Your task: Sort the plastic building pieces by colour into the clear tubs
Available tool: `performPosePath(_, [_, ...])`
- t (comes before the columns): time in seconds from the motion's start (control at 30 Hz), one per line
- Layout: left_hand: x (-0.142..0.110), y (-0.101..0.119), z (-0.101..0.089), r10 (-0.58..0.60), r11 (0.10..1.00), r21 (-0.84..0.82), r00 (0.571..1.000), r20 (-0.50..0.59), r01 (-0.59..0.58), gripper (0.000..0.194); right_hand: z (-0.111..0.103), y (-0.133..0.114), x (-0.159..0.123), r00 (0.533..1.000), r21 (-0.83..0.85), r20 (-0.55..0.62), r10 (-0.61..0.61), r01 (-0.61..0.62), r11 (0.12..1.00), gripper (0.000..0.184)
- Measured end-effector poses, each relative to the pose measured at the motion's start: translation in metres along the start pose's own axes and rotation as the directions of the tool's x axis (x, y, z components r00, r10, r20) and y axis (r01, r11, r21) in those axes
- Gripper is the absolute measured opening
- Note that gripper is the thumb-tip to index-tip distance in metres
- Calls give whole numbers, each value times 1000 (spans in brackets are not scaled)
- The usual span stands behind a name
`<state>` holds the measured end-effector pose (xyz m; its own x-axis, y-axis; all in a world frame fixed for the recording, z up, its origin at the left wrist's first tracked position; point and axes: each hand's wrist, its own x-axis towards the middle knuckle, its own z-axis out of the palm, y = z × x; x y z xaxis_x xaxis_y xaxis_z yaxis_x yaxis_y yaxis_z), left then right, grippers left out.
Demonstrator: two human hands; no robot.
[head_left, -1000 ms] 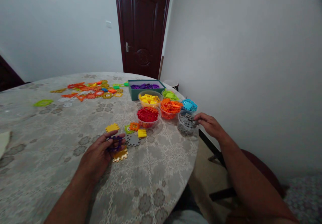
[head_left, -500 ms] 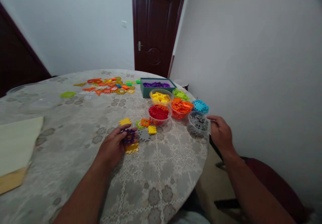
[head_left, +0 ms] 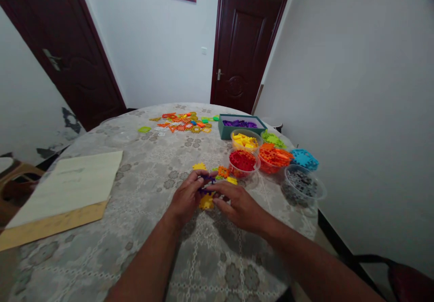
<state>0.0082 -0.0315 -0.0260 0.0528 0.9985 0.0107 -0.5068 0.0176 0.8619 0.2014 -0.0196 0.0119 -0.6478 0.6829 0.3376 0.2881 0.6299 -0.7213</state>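
My left hand (head_left: 189, 194) is closed on a dark purple toothed building piece (head_left: 206, 185), held just over the tablecloth. From the right, my right hand (head_left: 237, 202) meets it, fingers bent against the purple piece; whether a second piece sits between these fingers is hidden. Beneath the hands shows a yellow toothed piece (head_left: 206, 201). Another yellow piece (head_left: 199, 167) lies just beyond my left fingers. An orange piece (head_left: 223, 172) and a small yellow piece (head_left: 232, 181) lie beyond my right hand, partly covering a green one.
Clear tubs hold red pieces (head_left: 242, 161), yellow pieces (head_left: 244, 140), orange pieces (head_left: 275, 156) and grey pieces (head_left: 301, 182). Blue pieces (head_left: 305, 158) lie beside them. A green box (head_left: 225, 132) holds purple pieces. Mixed pieces (head_left: 183, 123) spread farther back. Paper sheets (head_left: 74, 180) lie left.
My right hand has left the tub of grey pieces and come to the purple piece in my left hand. The camera view has turned left.
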Motion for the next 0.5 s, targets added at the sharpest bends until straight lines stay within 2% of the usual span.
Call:
performPosePath(0.07, [1, -1, -1, 19, 999, 43, 1000, 2, -19, 26, 4, -4, 10, 1000, 27, -15, 12, -11, 1000, 29])
performPosePath(0.13, [3, -2, -3, 60, 991, 121, 997, -51, -53, 30, -3, -6, 18, 998, 35, -24, 50, -49, 998, 26])
performPosePath(0.2, [5, -3, -7, 121, 969, 233, 980, -159, -81, 31, -20, -4, 29, 996, -3, 36, 77, -77, 997, 25])
performPosePath(0.3, [7, -2, -13, 239, 884, 461, 924, -298, -80, 26, -63, 11, 60, 992, -138, 69, 101, -91, 986, 26])
performPosePath(0.37, [7, -1, -16, 305, 787, 616, 894, -329, -42, 18, -96, 29, 93, 990, -213, -32, 139, -143, 967, 25])
performPosePath(0.4, [7, 0, -17, 329, 732, 682, 884, -334, -15, 17, -112, 40, 112, 975, -213, -77, 209, -221, 952, 24])
performPosePath(0.47, [6, -2, -19, 365, 619, 785, 873, -325, 34, 21, -140, 62, 147, 905, -171, -242, 350, -395, 903, 25])
performPosePath(0.5, [6, -3, -21, 381, 562, 826, 872, -307, 45, 25, -152, 72, 161, 882, -164, -343, 323, -395, 904, 26])
